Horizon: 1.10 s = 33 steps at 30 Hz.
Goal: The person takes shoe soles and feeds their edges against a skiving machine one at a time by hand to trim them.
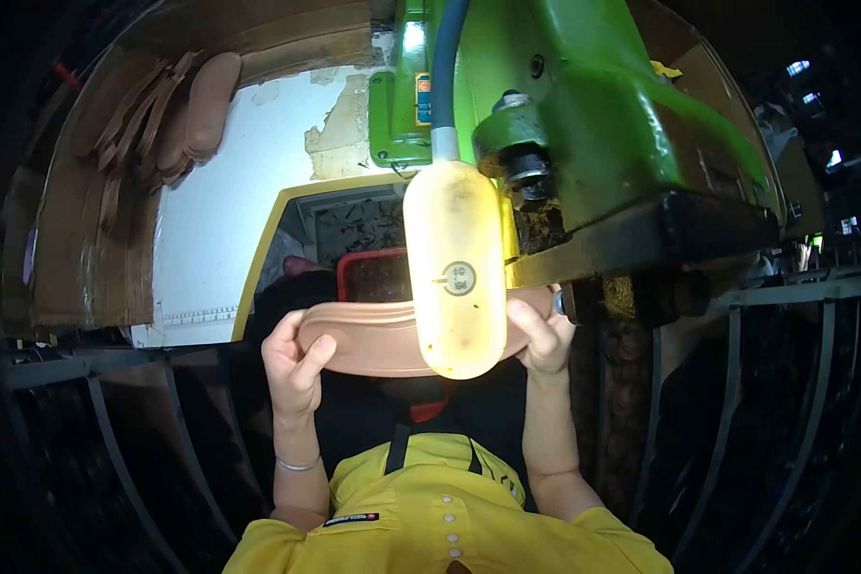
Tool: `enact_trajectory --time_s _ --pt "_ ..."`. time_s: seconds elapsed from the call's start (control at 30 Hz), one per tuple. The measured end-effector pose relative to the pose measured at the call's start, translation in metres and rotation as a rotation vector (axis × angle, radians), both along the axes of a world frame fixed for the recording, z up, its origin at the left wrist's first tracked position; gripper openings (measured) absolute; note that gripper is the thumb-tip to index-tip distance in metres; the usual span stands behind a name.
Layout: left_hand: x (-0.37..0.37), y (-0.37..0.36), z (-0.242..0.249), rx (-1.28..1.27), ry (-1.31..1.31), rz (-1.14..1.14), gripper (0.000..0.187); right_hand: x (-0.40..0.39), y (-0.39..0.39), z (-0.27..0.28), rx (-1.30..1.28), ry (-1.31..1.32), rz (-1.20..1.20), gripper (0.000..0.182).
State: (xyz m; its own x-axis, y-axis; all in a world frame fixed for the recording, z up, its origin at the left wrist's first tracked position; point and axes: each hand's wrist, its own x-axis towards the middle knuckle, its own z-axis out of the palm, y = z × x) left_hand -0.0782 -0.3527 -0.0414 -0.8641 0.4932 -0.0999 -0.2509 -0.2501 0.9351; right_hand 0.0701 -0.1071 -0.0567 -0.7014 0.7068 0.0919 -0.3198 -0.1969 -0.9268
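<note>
A brown shoe sole [373, 342] is stretched sideways between my two hands, in front of the green machine [603, 105]. My left hand [295, 359] grips its left end, thumb on the near face and fingers behind. At the other end my right hand [542, 337] pinches the sole, close below the machine's dark arm and its small metal tip. A glowing lamp [456, 330] hangs in front of the sole and hides part of its right half.
Several more brown soles [210, 100] lie piled at the back left of the white table [210, 249], beside cardboard walls [43, 258]. A red-rimmed bin [354, 256] sits in the yellow-edged cutout. Metal rails [727, 402] stand on both sides.
</note>
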Motion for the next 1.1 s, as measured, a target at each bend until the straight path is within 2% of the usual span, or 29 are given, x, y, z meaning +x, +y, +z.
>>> enact_trajectory --time_s 0.07,0.13,0.17,0.23,0.3,0.33,0.37,0.43,0.5,0.57,0.6,0.63,0.7,0.77,0.83,0.97,1.03,1.1 --pt "0.008 -0.013 -0.013 0.01 0.0 0.027 0.029 -0.01 -0.002 0.007 0.187 -0.046 0.075 0.047" --pt "0.013 -0.029 -0.029 0.035 -0.116 -0.03 0.03 -0.025 -0.008 0.026 0.234 -0.033 0.163 0.044" --pt "0.011 -0.039 -0.029 -0.059 -0.109 -0.21 0.035 -0.028 -0.008 0.029 0.243 -0.04 0.191 0.043" --pt "0.002 -0.042 -0.036 -0.35 0.13 -0.663 0.041 -0.03 -0.003 0.022 0.266 -0.039 0.272 0.042" --pt "0.006 0.004 0.001 -0.401 0.478 -0.905 0.041 -0.037 -0.014 0.032 0.138 0.039 0.188 0.042" --pt "0.015 0.026 0.009 -0.297 0.369 -0.808 0.043 -0.035 -0.014 0.039 0.167 -0.047 0.223 0.032" --pt "0.023 0.048 0.015 -0.19 0.268 -0.707 0.046 -0.033 -0.019 0.038 0.168 -0.042 0.225 0.032" --pt "0.035 0.094 0.019 -0.226 0.291 -0.452 0.033 -0.024 -0.029 0.032 0.213 -0.068 -0.057 0.044" --pt "0.042 0.117 0.02 -0.171 0.3 -0.385 0.028 -0.003 -0.036 0.029 0.22 -0.14 -0.137 0.048" --pt "0.045 0.129 0.02 -0.12 0.309 -0.324 0.023 0.039 -0.057 0.002 0.21 -0.25 -0.054 0.058" --pt "0.049 0.13 0.019 -0.089 0.281 -0.27 0.02 0.064 -0.066 -0.01 0.058 -0.316 0.172 0.057" --pt "0.052 0.13 0.017 -0.065 0.247 -0.215 0.018 0.08 -0.08 -0.012 0.051 -0.419 0.249 0.056" --pt "0.052 0.124 0.009 -0.061 0.252 -0.224 0.019 0.114 -0.091 -0.024 0.001 -0.527 0.347 0.052" --pt "0.053 0.114 -0.007 0.028 0.166 -0.254 0.019 0.141 -0.083 -0.024 -0.262 -0.45 0.198 0.046" --pt "0.051 0.106 -0.014 0.026 0.231 -0.274 0.021 0.151 -0.066 -0.016 -0.231 -0.328 0.019 0.04" --pt "0.048 0.094 -0.01 0.067 0.124 -0.242 0.028 0.148 -0.017 0.008 -0.06 -0.305 -0.105 0.039" --pt "0.039 0.085 -0.002 0.004 0.268 -0.294 0.035 0.13 0.004 0.023 -0.005 -0.279 -0.145 0.04" --pt "0.032 0.08 0.001 -0.001 0.246 -0.293 0.033 0.109 0.024 0.036 0.036 -0.254 -0.133 0.039"
